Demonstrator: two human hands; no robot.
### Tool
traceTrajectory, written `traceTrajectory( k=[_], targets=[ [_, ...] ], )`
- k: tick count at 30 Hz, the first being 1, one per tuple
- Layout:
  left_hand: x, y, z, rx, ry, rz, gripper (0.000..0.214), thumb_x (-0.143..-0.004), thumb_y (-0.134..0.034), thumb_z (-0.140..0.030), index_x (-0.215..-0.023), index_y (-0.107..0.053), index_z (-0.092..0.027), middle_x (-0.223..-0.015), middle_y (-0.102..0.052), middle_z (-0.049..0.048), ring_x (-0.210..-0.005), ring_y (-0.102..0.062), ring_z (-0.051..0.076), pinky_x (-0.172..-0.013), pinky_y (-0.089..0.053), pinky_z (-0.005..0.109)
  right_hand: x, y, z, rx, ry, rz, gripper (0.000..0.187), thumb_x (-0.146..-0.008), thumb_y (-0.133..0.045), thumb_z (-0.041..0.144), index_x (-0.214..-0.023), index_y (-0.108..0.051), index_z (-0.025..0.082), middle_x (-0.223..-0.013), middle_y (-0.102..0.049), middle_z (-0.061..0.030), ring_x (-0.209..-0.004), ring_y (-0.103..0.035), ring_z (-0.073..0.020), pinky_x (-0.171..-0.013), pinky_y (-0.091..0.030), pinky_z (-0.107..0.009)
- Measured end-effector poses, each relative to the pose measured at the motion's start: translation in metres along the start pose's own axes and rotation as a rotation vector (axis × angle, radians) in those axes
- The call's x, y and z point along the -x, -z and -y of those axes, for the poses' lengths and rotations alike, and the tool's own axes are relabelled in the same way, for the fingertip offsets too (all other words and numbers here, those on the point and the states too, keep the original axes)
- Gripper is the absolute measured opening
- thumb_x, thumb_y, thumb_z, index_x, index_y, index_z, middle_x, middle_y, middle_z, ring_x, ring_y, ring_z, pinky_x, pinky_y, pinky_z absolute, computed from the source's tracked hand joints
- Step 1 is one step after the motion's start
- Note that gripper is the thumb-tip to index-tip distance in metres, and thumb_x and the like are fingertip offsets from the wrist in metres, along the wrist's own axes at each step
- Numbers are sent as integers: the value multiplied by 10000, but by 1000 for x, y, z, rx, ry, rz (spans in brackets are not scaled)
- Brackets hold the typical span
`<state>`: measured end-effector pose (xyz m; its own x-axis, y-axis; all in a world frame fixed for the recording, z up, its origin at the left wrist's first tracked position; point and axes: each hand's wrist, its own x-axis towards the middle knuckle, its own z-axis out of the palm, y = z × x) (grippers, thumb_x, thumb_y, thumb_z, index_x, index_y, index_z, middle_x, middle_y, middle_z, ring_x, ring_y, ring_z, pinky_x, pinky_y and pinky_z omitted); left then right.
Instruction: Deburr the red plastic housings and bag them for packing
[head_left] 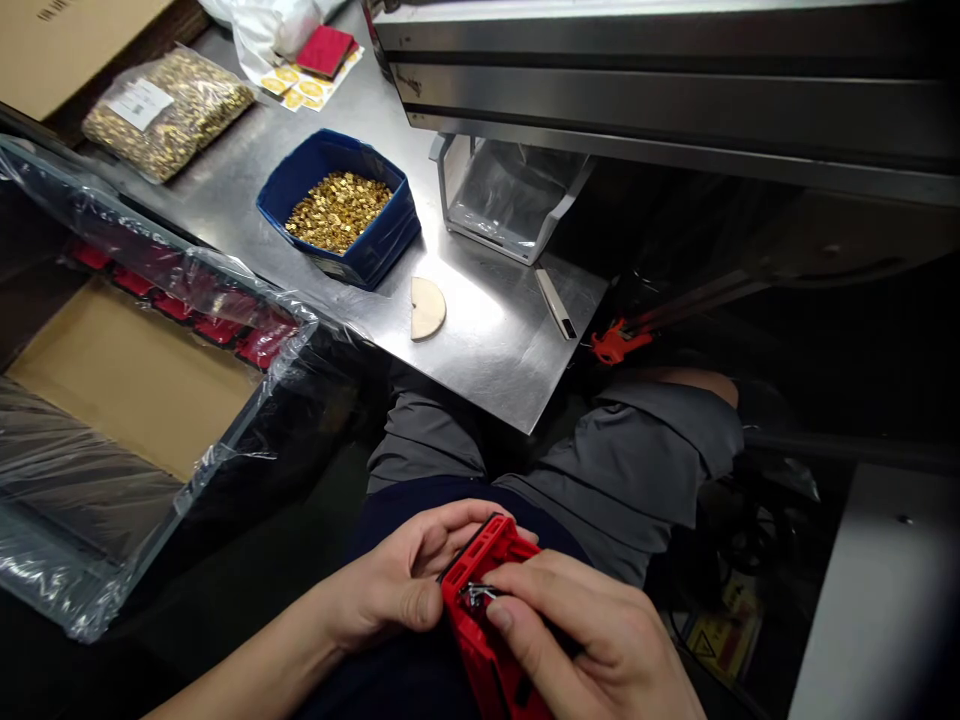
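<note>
Low in the head view, over my lap, is a red plastic housing (480,640) with a black edge and a hollow inside. My left hand (409,575) grips its upper end, with the thumb on the near side and the fingers behind. The thumb and index finger of my right hand (592,630) pinch a small black part with silvery metal (478,597) inside the housing's upper end. How that part sits there is partly covered by my fingers. The housing's lower end runs behind my right hand and out of the frame.
On the metal table (495,350) are a blue bin (397,240) of small brass-coloured pieces, a bag of similar pieces (169,110), a wooden half-disc (427,308), a white-handled tool (555,303) and a grey bin (517,200). A plastic-lined crate (225,450) stands left. An orange tool (619,343) hangs right.
</note>
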<state>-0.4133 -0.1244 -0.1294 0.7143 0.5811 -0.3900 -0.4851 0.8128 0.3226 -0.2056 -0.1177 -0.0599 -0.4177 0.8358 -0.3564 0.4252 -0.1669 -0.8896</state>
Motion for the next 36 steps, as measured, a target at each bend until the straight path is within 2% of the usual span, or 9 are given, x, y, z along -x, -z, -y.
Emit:
traceTrajectory(
  k=[4,9,12,16,21,26,29,32,36],
  targets=[
    [0,0,0,23,9,-27,861,-688,-884,-442,-1394,-512,-119,-1467,-508,260,-1366,-469,426,-1179,-282,566,4,6,1,-20,-42,-25,178,-941,-593,244,-1009,-744,310,-901,-746,24,-802,-703,-128,-736,-547,-173],
    [0,-2,-1,104,15,-45,820,-697,-886,-391,-1395,-532,-147,-1439,-559,215,-1362,-496,360,-1166,-321,469,-2,23,-15,-31,-217,-311,164,-937,-627,378,-1028,-739,301,-838,-737,16,-725,-692,-131,-695,-557,-187],
    [0,-2,0,145,-32,-75,729,-778,-818,-412,-1398,-547,-141,-1446,-557,220,-1350,-517,333,-1140,-361,423,-30,25,-37,-16,-268,-433,228,-926,-628,445,-1065,-714,285,-890,-743,4,-742,-696,-142,-689,-562,-211],
    [1,2,2,267,-120,-127,662,-865,-689,-526,-1389,-575,-138,-1409,-598,202,-1331,-544,310,-1155,-355,417,-90,18,-68,141,-103,-527,287,-963,-568,410,-1186,-627,240,-1060,-728,-47,-902,-701,-165,-763,-556,-240],
    [6,4,4,331,-137,-88,766,-813,-661,-654,-1390,-579,-158,-1371,-640,159,-1269,-599,292,-1124,-418,403,-138,12,-87,518,-25,-531,157,-959,-545,313,-1044,-636,218,-999,-696,-63,-795,-661,-197,-640,-460,-281],
    [5,4,4,240,-172,-90,876,-742,-670,-709,-1411,-558,-154,-1371,-645,131,-1249,-614,301,-1079,-471,371,-148,13,-86,543,42,-550,194,-983,-507,340,-1099,-616,230,-1055,-654,-63,-910,-638,-206,-741,-468,-294],
    [2,6,5,242,-152,-92,889,-733,-645,-744,-1399,-573,-160,-1365,-653,102,-1260,-607,295,-1086,-463,362,-161,12,-89,565,87,-563,209,-962,-543,336,-1105,-647,226,-1145,-611,-100,-1071,-582,-261,-891,-466,-356],
    [1,10,5,293,-138,-63,910,-724,-661,-744,-1408,-559,-153,-1390,-634,101,-1277,-592,292,-1108,-444,384,-174,13,-92,572,118,-557,230,-917,-619,343,-1100,-675,216,-1169,-598,-118,-1098,-556,-299,-975,-444,-433],
    [-3,10,0,416,-110,-72,940,-812,-534,-777,-1421,-519,-61,-1354,-647,165,-1217,-624,285,-1123,-410,429,-159,14,-81,456,135,-549,285,-949,-581,379,-1174,-648,218,-1209,-607,-112,-1100,-582,-269,-969,-475,-406]
  ],
)
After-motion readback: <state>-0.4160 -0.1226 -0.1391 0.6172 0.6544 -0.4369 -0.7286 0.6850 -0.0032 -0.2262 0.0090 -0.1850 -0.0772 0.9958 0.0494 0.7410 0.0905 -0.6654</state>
